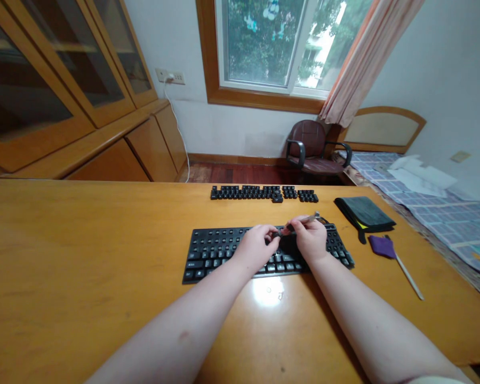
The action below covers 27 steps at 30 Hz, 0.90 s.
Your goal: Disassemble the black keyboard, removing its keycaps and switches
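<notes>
- While the left hand [260, 248] is pinching a probable keycap [278, 233] over the black keyboard [220, 249], the right hand [312, 240] is gripping a slim tool [316, 215].
- Apparently working the keycap; next move seemingly needing steady pinching.

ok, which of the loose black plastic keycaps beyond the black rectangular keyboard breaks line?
The broad black keycap just right of the set's middle: it juts toward the keyboard from its cluster's near edge; the other loose keycaps sit in rows.
</notes>
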Tool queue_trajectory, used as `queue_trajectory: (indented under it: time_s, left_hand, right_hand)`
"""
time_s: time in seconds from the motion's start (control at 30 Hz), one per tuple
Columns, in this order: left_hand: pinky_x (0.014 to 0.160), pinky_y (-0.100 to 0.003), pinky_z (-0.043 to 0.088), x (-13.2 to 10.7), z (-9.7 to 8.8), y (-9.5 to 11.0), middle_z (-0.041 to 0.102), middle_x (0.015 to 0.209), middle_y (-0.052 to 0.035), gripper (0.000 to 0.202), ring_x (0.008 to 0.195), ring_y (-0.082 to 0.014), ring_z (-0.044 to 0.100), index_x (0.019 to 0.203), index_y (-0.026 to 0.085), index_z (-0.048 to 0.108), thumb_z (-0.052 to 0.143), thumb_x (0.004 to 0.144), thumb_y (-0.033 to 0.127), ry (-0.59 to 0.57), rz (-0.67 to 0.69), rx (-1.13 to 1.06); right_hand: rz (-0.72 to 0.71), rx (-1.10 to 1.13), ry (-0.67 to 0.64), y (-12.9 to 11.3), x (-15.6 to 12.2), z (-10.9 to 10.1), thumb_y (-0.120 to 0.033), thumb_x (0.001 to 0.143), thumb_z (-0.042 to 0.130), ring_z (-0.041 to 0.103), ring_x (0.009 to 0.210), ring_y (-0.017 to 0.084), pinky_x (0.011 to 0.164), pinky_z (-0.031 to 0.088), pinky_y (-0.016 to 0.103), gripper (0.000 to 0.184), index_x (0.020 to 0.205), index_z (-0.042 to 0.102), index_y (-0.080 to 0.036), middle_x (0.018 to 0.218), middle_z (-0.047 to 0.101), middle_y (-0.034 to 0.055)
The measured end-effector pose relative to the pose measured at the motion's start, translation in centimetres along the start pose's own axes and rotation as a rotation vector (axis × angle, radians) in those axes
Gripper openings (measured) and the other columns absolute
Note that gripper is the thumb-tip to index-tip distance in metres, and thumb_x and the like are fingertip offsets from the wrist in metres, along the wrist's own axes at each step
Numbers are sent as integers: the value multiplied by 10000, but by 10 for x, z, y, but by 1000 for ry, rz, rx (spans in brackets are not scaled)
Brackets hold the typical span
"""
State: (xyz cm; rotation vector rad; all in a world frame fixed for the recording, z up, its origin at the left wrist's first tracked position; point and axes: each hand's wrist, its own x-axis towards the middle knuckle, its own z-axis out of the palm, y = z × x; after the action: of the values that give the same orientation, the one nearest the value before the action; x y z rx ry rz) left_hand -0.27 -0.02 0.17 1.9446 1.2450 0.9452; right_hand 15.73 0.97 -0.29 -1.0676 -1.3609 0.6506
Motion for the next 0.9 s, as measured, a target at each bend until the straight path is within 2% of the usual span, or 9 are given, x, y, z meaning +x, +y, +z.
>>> queue_trajectory:
  time_s: [0.13,0.23,0.33,0.53,0.73,0.9]
  left_hand:
    - [730,-261,502,0,1,-1,671,852,-38,223,726,-138,608,960,158,658,586,750,186,51,-30,10]
    - [771,-283,512,1,2,-4,686,900,-50,263,768,-151,627,997,165,663,598,743,170,79,-42,22]
    - [817,-305,516,3,1,-8,692,956,-63,254,841,-165,641,1000,166,668,585,761,162,124,-58,-15]
    - [891,-344,504,5,0,-14,691,1003,-40,246,940,-173,634,988,199,673,575,768,145,247,-47,-99]
    - [857,-321,524,4,5,-20,691,1008,-60,306,888,-165,653,1056,180,646,585,758,151,233,-125,-167]
    - [813,-308,538,6,4,-17,701,946,-66,266,844,-162,663,996,161,648,596,737,132,270,-177,-251]
  right_hand:
    - [-248,-165,-7,1,-6,-5,-299,791,631,647,577,178,584,540,307,157,679,667,-195,623,682,34]
    - [-457,-281,-149,-6,-8,-7,-276,783,651,657,634,176,619,544,302,76,788,688,-210,715,705,50]
    - [-601,-320,-308,-14,-5,-7,-254,805,630,664,698,170,645,551,288,123,911,676,-210,803,709,72]
    - [-624,-419,-448,-11,2,-2,-181,836,571,637,896,174,807,534,323,234,1062,622,-214,977,672,91]
    - [-672,-487,-492,-9,-1,-1,-132,858,517,611,926,181,821,523,342,328,1165,574,-230,986,654,86]
    - [-732,-562,-517,-6,-1,-2,-153,868,489,602,937,200,810,523,359,357,1212,551,-225,985,649,97]
